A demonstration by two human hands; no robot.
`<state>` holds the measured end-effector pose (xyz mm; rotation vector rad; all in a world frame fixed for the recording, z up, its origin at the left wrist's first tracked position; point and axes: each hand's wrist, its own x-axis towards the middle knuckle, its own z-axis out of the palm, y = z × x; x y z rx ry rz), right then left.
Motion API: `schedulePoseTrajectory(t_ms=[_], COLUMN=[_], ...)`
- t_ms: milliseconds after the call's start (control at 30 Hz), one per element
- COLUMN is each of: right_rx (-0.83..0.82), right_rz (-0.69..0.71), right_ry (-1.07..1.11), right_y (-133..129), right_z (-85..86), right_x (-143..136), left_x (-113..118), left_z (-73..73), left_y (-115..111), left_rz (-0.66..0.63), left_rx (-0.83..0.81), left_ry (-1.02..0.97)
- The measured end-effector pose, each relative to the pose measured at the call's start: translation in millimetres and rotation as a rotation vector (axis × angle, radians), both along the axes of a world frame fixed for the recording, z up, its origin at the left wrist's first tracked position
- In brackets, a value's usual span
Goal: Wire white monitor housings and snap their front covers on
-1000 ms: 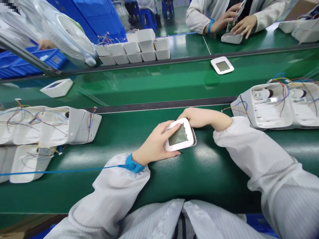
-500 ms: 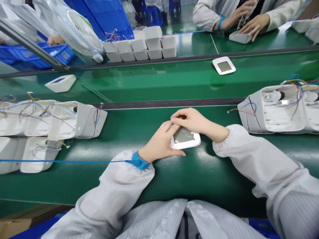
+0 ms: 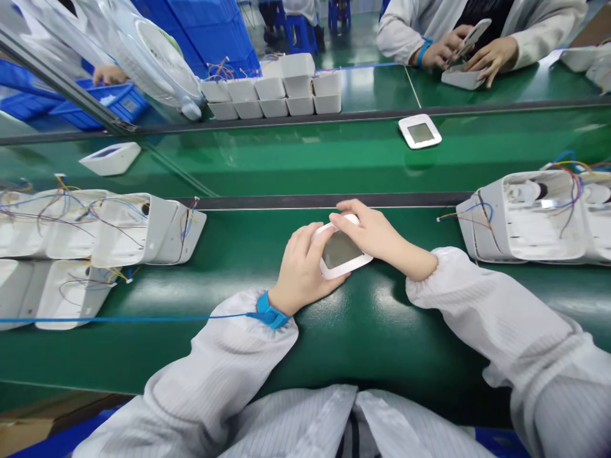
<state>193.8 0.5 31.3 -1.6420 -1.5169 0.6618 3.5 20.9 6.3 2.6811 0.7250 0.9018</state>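
While fingers of both hands pinch its rim, the white device [image 3: 342,249] shows a grey screen.

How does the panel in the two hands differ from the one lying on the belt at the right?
The held panel has the left hand around its left side and the right hand at its top; the belt panel is untouched.
Fingers partly cover the held panel; the belt panel shows its whole front.
The held panel looks larger in view, the belt panel smaller.
Both have a white, rounded frame around a grey screen.
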Motion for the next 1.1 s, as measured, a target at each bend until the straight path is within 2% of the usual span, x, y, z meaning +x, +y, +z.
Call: schedulePoseTrajectory(t_ms=[67, 100, 167, 267, 333, 600, 800, 900, 1100], right_rx=[-0.095, -0.102, -0.057, 0.029, 0.06, 0.097, 0.038, 0.011, 0.071], right_rz=[0.025, 0.042, 0.09, 0.151, 0.167, 0.186, 0.09, 0.048, 0.077], right_ry=[-0.016, -0.017, -0.005, 0.018, 0.023, -0.02, -0.083, -0.099, -0.09], right_y=[2, 2, 1, -1, -1, -1, -4, -6, -9], right_z=[-0.3, 0.0, 0.7, 0.6, -0.4, -1.0, 5.6, 7.8, 10.8], right_x=[3, 3, 4, 3, 3, 4, -2, -5, -5], left_x=[-3, -4, -7, -10, -10, -9, -10, -10, -9], left_z=[1.6, 2.1, 2.1, 0.8, 0.8, 8.9, 8.3, 7.2, 8.8], left_y=[4, 7, 11, 16, 17, 9, 9, 8, 1], left_rz=[-0.026, -0.035, -0.02, 0.0, 0.006, 0.054, 0.078, 0.072, 0.043], left_rx=[0.008, -0.044, -0.254, -0.654, -0.762, -0.66, -0.591, -0.537, -0.409], left_ry=[-0.024, -0.049, -0.138, -0.261, -0.278, -0.206, -0.19, -0.18, -0.16])
